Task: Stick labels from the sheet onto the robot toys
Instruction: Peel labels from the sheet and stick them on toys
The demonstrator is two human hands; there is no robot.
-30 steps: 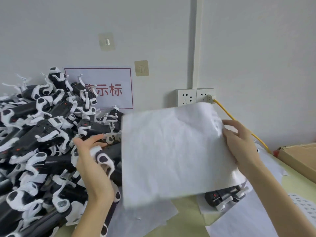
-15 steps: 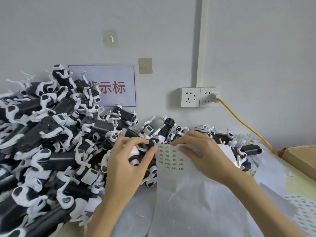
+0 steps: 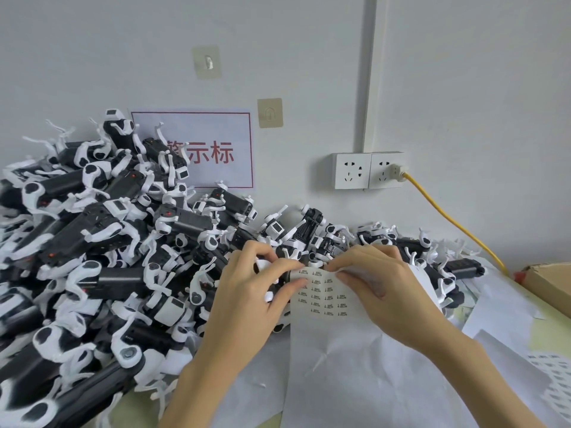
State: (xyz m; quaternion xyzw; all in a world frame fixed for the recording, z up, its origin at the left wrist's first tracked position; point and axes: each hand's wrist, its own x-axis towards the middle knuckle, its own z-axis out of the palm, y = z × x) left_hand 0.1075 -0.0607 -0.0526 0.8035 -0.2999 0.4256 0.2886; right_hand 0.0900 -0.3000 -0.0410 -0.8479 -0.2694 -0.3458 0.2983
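The label sheet (image 3: 324, 299) is white with small black labels in rows. Both hands hold it at its top edge. The right hand (image 3: 386, 288) pinches the top of the sheet with curled fingers, and the sheet hangs down below that grip. The left hand (image 3: 247, 291) is just beside it, on the sheet's left edge. Its thumb and finger pinch there, and its fingers also curl over a round white toy part.

Right behind both hands lies a big pile of black and white robot toys (image 3: 102, 242). The pile spreads far to the left of the grip and a little to the right.

Under the hands are more white papers (image 3: 370, 381) on a pale green table (image 3: 547, 332). Far right of the grip sits a brown box (image 3: 550, 279).

Above the grip is a white wall with a red-framed sign (image 3: 210, 149), two hooks, and sockets (image 3: 367, 170) with a yellow cable (image 3: 448, 220) plugged in.
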